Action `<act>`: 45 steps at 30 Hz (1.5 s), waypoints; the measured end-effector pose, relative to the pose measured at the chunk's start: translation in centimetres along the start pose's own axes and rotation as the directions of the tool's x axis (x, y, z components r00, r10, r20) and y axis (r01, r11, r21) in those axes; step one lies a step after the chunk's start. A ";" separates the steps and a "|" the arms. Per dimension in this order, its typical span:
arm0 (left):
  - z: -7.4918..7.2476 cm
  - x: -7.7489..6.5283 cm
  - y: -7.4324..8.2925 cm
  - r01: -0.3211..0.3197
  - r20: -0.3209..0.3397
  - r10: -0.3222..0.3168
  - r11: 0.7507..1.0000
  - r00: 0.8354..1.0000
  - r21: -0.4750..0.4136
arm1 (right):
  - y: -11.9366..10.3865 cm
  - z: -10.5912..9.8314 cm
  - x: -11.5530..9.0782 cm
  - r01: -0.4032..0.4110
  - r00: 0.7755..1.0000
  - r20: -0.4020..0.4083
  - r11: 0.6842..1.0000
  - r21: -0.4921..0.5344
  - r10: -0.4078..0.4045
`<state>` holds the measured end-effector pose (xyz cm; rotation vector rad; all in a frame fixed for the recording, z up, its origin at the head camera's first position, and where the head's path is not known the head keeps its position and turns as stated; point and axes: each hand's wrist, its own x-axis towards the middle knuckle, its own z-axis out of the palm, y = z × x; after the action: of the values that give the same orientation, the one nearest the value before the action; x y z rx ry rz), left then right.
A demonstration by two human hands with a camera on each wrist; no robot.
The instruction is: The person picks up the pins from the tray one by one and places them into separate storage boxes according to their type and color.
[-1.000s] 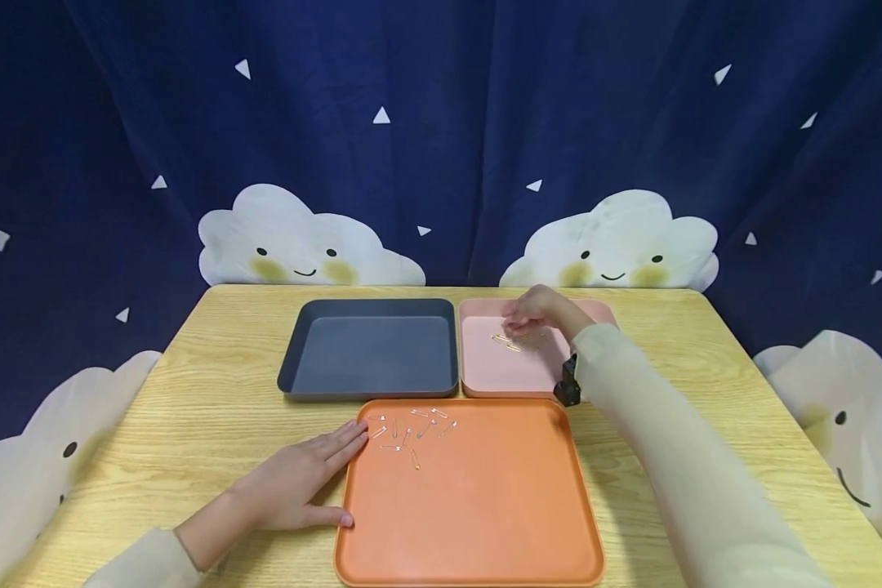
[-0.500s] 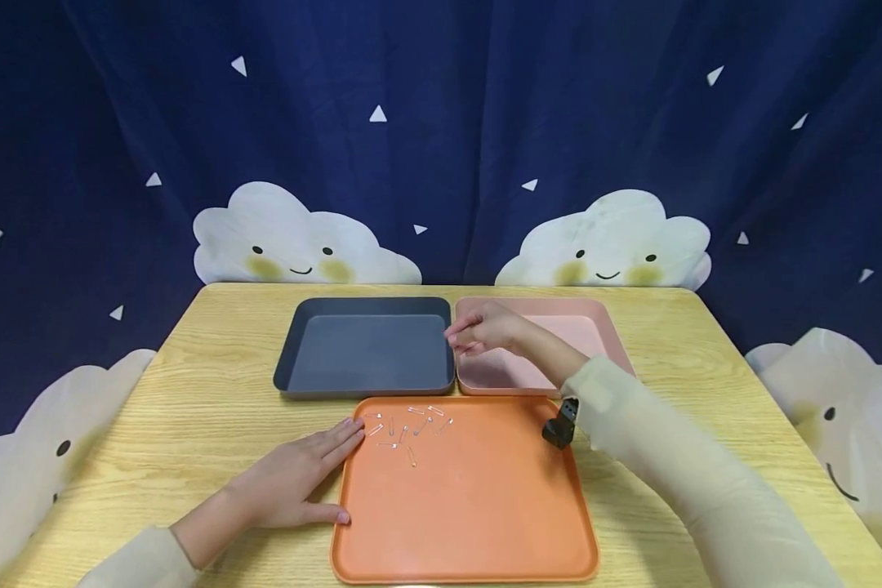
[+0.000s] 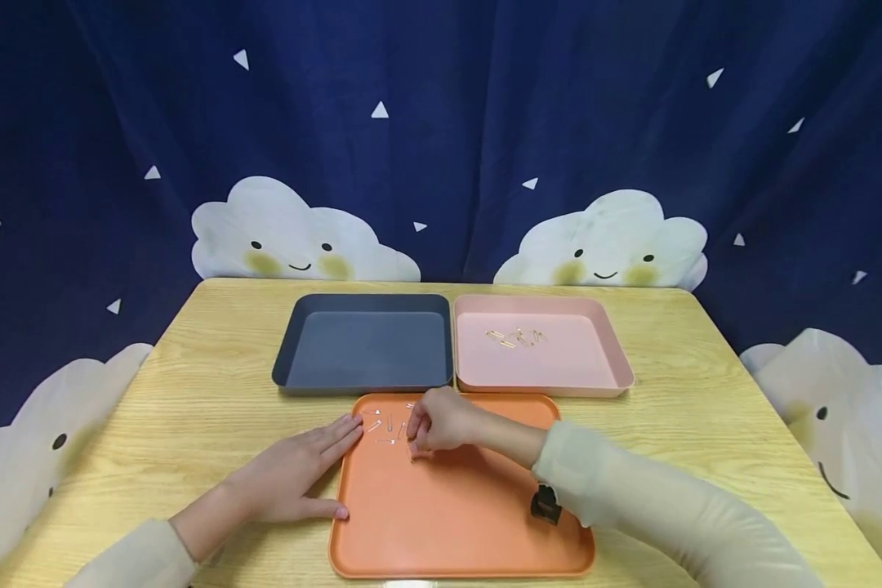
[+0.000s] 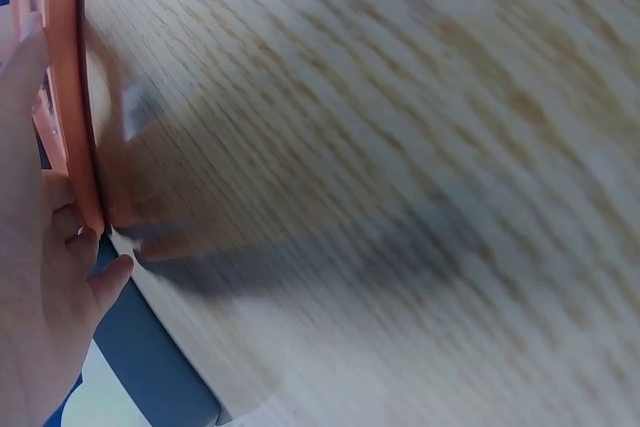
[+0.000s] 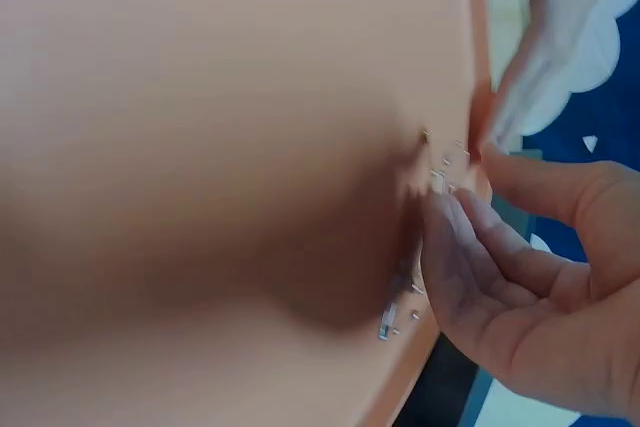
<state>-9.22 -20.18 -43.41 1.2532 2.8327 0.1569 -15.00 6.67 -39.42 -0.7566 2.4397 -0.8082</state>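
Note:
My left hand [image 3: 294,482] lies with its fingers extended at the left edge of the orange tray [image 3: 478,514]. Its fingertips and thumb tip touch the rim. Several silver safety pins [image 3: 390,422] are scattered at that tray's back left. Over them reaches my right hand [image 3: 444,420], fingers bent down close to a gold safety pin [image 3: 411,457]. In the right wrist view, the thumb and fingertips of the right hand [image 5: 540,267] are apart, with the gold safety pin [image 5: 425,137] just beyond them. The right hand hides some pins in the head view.
A dark grey tray [image 3: 363,385] stands behind the orange one at left. Beside it, the pink tray [image 3: 559,376] holds several gold safety pins [image 3: 518,336]. The wooden table [image 3: 213,367] ends against a blue curtain [image 3: 456,122] with cloud prints.
My right hand has come from the pink tray, leftward and toward me, to the pins on the orange tray. The gold pins in the pink tray are uncovered. My left hand stays put.

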 end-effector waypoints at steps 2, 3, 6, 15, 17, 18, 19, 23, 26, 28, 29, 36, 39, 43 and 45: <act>-0.1 0.0 0.0 -0.001 0.002 0.001 1.000 1.000 0.001 | 0.0 0.4 0.0 0.013 1.000 -0.026 0.999 -0.038 -0.014; -0.1 0.0 0.0 -0.001 0.003 0.001 1.000 1.000 0.000 | 0.1 0.6 0.0 0.017 0.999 -0.038 0.999 -0.051 -0.019; -0.1 0.0 0.0 -0.004 0.002 0.004 1.000 1.000 -0.005 | 0.1 1.1 0.1 0.023 0.997 -0.071 0.995 -0.093 -0.030; 0.2 0.1 -0.2 -0.001 -0.013 0.001 1.000 1.000 0.011 | -0.2 2.4 0.8 0.064 0.986 -0.134 0.972 -0.228 -0.096; 0.3 0.2 -0.2 -0.001 -0.012 0.001 1.000 1.000 0.010 | -0.2 2.4 0.8 0.061 0.987 -0.128 0.967 -0.247 -0.095; 0.3 0.2 -0.2 -0.002 -0.013 0.002 1.000 1.000 0.009 | -0.2 2.4 0.7 0.066 0.987 -0.123 0.963 -0.261 -0.101; 0.3 0.1 -0.2 -0.003 -0.013 0.003 1.000 1.000 0.009 | -0.2 2.4 0.7 0.073 0.987 -0.117 0.959 -0.273 -0.109; 0.3 0.0 -0.2 -0.009 -0.027 0.010 1.000 1.000 0.012 | -0.1 2.3 0.4 0.098 0.989 -0.069 0.933 -0.347 -0.129; 0.3 -0.1 -0.2 -0.011 -0.032 0.011 1.000 0.999 0.016 | 0.0 2.2 0.2 0.111 0.991 -0.029 0.913 -0.393 -0.134; 0.3 -0.1 -0.1 -0.011 -0.029 0.012 1.000 1.000 0.017 | 0.1 2.1 0.1 0.118 0.991 -0.007 0.914 -0.388 -0.131; 0.3 -0.1 -0.1 -0.012 -0.028 0.013 1.000 1.000 0.017 | 0.2 2.1 0.0 0.121 0.992 0.002 0.923 -0.365 -0.129; 0.3 -0.2 -0.1 -0.014 -0.033 0.014 1.000 0.999 0.021 | 0.7 1.2 -0.1 -0.007 0.997 0.071 0.998 0.069 0.002; 0.2 -0.1 -0.1 -0.006 -0.028 0.006 1.000 1.000 0.009 | 1.1 0.9 0.0 -0.092 0.992 0.108 0.946 0.312 0.060; 0.1 -0.1 0.0 -0.001 -0.026 0.001 1.000 1.000 -0.004 | 1.7 0.6 -0.1 -0.141 0.982 0.179 0.879 0.456 0.065; 0.1 -0.1 0.0 -0.002 -0.026 0.002 1.000 1.000 -0.003 | 1.9 0.5 -0.2 -0.163 0.974 0.218 0.862 0.481 0.062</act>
<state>-9.15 -20.24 -43.55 1.2630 2.8516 0.1784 -15.27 7.85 -40.95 -0.4610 1.9508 -1.1891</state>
